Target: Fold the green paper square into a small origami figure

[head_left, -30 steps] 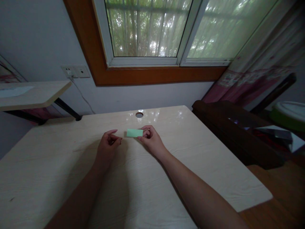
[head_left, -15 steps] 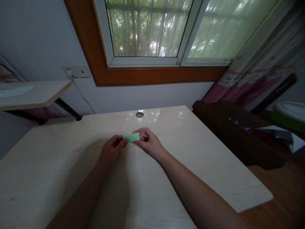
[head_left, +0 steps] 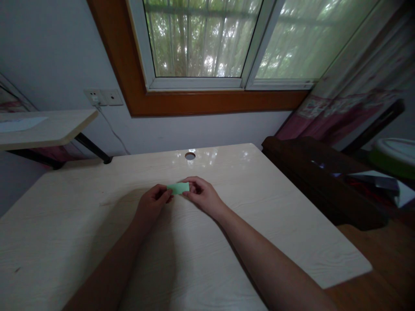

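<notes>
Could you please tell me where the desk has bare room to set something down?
The desk looks bare between the right forearm and the desk's right edge, and between the left forearm and left edge, bar small marks. The middle, before the round hole, is crowded: left hand, green paper and right hand meet there.

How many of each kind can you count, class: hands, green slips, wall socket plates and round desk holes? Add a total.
Hands: 2 (left hand, right hand)
Green slip: 1
Wall socket plates: 2
Round desk hole: 1
Total: 6
</notes>
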A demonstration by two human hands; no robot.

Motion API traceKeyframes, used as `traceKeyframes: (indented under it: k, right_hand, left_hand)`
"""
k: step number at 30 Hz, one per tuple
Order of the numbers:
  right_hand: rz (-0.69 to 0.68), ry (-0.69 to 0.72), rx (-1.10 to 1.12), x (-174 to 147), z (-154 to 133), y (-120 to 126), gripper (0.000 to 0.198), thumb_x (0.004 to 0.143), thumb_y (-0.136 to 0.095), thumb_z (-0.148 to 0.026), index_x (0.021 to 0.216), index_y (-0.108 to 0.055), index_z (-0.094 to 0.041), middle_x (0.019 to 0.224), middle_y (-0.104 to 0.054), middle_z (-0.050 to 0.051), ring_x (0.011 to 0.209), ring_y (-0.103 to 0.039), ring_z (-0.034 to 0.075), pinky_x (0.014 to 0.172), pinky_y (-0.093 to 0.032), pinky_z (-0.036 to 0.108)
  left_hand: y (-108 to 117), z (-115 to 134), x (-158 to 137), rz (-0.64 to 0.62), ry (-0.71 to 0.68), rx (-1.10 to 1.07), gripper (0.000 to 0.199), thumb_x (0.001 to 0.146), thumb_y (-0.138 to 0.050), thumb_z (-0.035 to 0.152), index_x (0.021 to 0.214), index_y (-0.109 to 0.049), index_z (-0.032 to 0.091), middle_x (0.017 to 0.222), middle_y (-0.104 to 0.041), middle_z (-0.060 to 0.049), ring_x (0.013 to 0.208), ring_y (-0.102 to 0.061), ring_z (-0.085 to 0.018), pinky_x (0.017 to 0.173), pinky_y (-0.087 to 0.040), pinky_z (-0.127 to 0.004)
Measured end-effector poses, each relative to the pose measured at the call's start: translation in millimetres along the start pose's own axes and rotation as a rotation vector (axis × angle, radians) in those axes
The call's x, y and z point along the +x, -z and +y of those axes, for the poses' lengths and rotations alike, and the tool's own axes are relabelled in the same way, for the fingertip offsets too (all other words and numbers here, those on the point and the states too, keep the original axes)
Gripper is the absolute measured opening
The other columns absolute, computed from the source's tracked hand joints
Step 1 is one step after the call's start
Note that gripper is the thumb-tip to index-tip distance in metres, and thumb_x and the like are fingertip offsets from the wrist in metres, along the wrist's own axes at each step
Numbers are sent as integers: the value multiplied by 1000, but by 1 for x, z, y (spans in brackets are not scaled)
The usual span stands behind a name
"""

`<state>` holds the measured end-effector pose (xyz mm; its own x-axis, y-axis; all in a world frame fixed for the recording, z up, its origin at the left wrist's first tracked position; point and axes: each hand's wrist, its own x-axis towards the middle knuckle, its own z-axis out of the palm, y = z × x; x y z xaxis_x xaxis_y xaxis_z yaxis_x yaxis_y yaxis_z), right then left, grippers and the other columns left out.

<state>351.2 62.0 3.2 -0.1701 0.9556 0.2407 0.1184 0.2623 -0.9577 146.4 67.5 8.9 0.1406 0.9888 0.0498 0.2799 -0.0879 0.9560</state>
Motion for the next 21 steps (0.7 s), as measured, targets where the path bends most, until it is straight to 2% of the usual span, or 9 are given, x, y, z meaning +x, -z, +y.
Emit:
traceKeyframes:
  k: [6,12,21]
  right_hand:
    - [-15,27,-58,0,0,0,37,79,-68,-24,116,-63,-25,79,-53,-2,64,-45,11,61,-39,24]
    - [-46,106,-176,0,-3,3,30,82,-65,-20,111,-66,-25,86,-55,0,68,-47,11,62,-39,24]
    - [-21,142,-170,-1,-4,2,17,83,-64,-18,100,-64,-22,92,-60,2,67,-49,11,62,-41,23]
  left_hand:
    - [-1,1,0,-10,6,-23,24,81,-63,41,81,-64,18,68,-67,0,68,-66,-17,67,-50,-27]
    - [-1,3,-1,-27,28,-67,22,82,-64,39,84,-63,17,68,-66,1,69,-66,-16,68,-49,-25]
    - [-1,3,-2,-34,21,-66,23,82,-62,40,84,-64,17,68,-67,0,68,-66,-17,67,-50,-26]
